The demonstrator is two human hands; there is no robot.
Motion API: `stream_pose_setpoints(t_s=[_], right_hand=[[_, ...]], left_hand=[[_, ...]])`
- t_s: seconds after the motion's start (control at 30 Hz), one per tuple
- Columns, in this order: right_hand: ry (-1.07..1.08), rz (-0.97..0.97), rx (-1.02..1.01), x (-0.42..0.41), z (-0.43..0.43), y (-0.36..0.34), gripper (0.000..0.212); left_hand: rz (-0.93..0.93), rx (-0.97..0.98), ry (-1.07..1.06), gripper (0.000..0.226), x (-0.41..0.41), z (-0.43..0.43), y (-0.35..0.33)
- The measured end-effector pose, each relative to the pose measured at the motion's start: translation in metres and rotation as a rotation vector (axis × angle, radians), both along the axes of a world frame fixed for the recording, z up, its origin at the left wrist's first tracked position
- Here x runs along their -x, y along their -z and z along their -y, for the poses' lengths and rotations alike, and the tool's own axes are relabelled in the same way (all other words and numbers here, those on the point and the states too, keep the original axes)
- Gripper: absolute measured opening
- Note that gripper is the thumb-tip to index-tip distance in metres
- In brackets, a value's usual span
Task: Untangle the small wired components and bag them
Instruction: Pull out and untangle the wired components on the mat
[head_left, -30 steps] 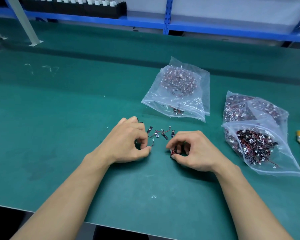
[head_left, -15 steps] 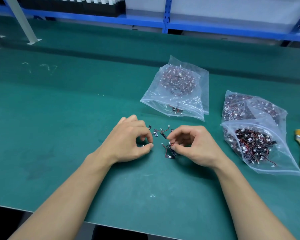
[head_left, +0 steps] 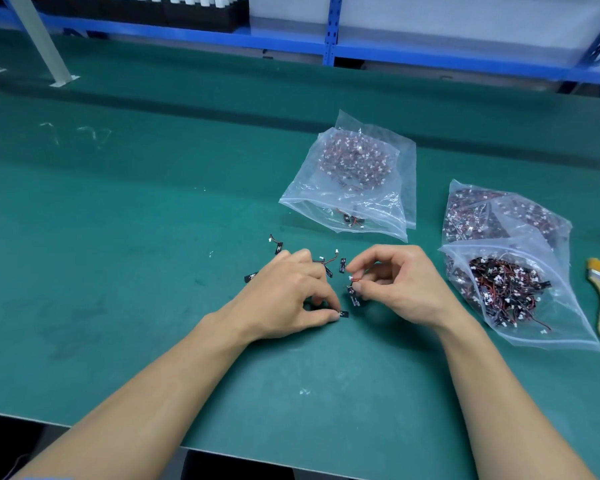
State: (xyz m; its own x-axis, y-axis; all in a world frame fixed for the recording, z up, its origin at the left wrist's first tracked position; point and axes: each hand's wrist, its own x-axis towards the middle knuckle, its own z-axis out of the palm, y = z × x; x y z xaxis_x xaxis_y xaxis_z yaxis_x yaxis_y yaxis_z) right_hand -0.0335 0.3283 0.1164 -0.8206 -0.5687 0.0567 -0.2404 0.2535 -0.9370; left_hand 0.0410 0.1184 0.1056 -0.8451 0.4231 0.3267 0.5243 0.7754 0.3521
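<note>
Pinching a tiny wired component [head_left: 352,292] in the right hand [head_left: 399,285], the left hand [head_left: 291,292] is nipping another's black tab [head_left: 343,314]. They're looking featherlight and floppy, so I'd be grabbing bodies, not wires.

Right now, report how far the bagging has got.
Done: a few bagged components lie in the middle bag. In hand: the right hand pinches one wired component; the left hand pinches a black module. Left: scattered components on the mat, and the tangled pile in the right bag.

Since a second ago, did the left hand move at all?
Yes. Against the still middle bag, the left hand has slid right and slightly toward the table's near edge.
</note>
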Motion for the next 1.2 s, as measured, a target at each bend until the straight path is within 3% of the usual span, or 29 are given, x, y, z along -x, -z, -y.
stream_pose_setpoints(t_s=[0.1, 0.23, 0.33, 0.47, 0.6, 0.73, 0.97, 1.2], right_hand=[[-0.021, 0.012, 0.002, 0.0, -0.001, 0.001, 0.031], [-0.042, 0.044, -0.006, 0.001, -0.002, 0.003, 0.032], [-0.077, 0.091, 0.032, -0.001, 0.0, 0.003, 0.029], [-0.156, 0.145, 0.126, -0.003, 0.002, 0.002, 0.026], [-0.218, 0.215, 0.185, -0.003, 0.002, 0.001, 0.031], [-0.228, 0.262, 0.211, 0.0, -0.004, -0.002, 0.039], [-0.237, 0.251, 0.113, 0.004, -0.016, -0.006, 0.056], [-0.019, 0.211, 0.062, 0.012, -0.021, -0.005, 0.032]], left_hand=[[0.024, 0.011, -0.012, 0.004, 0.0, 0.008, -0.001], [0.026, 0.0, -0.063, 0.016, 0.0, 0.02, -0.002], [-0.032, -0.067, -0.125, 0.009, 0.0, 0.017, -0.002], [-0.076, -0.054, -0.129, 0.021, 0.003, 0.005, 0.0], [-0.115, -0.069, -0.105, 0.009, 0.005, -0.002, 0.002], [-0.115, -0.104, -0.151, 0.012, 0.006, 0.002, 0.002], [-0.104, -0.22, -0.225, 0.012, 0.004, 0.007, 0.001], [-0.047, -0.243, -0.191, 0.025, 0.003, -0.001, 0.003]])
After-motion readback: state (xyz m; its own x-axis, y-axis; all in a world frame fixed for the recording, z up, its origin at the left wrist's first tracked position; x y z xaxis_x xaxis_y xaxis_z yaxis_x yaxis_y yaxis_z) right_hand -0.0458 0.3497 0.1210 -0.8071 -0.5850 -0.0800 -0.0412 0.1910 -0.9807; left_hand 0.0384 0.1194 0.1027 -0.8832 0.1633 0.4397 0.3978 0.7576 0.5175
